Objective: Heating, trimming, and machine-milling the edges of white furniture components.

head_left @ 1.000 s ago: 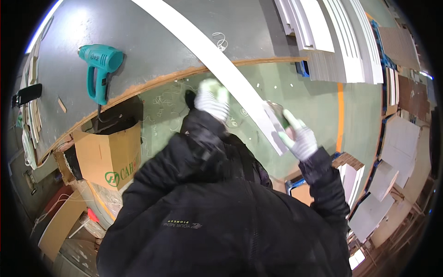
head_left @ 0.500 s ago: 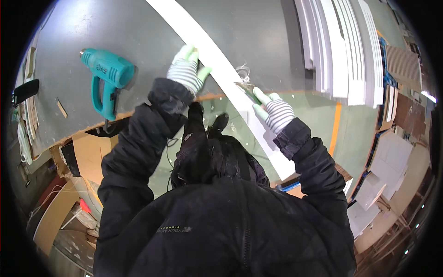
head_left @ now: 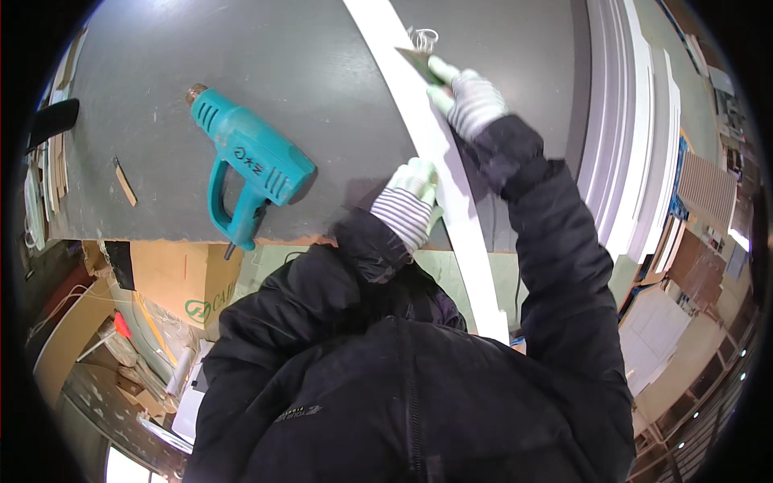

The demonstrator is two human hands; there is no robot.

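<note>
A long white strip [head_left: 435, 129] runs across the dark tabletop and over its front edge toward my body. My left hand [head_left: 408, 201], in a striped glove with pale green fingers, is closed on the strip's left edge near the table's front. Farther up, my right hand [head_left: 469, 101], gloved alike, grips a flat-bladed scraper [head_left: 420, 63]. Its blade lies against the strip's right edge, and the handle is mostly hidden in the fingers. Thin white curled shavings [head_left: 423, 37] sit just beyond the blade.
A teal heat gun [head_left: 251, 153] lies on the dark table [head_left: 322, 72] to the left, near a small wooden sliver [head_left: 126, 185]. White strips [head_left: 616, 137] are stacked at the right. A cardboard box [head_left: 173, 270] stands below the table's front edge.
The right hand and scraper have moved far up along the strip, with the curled shavings. My left hand has shifted nearer the table's front edge. The whole view has also shifted.
</note>
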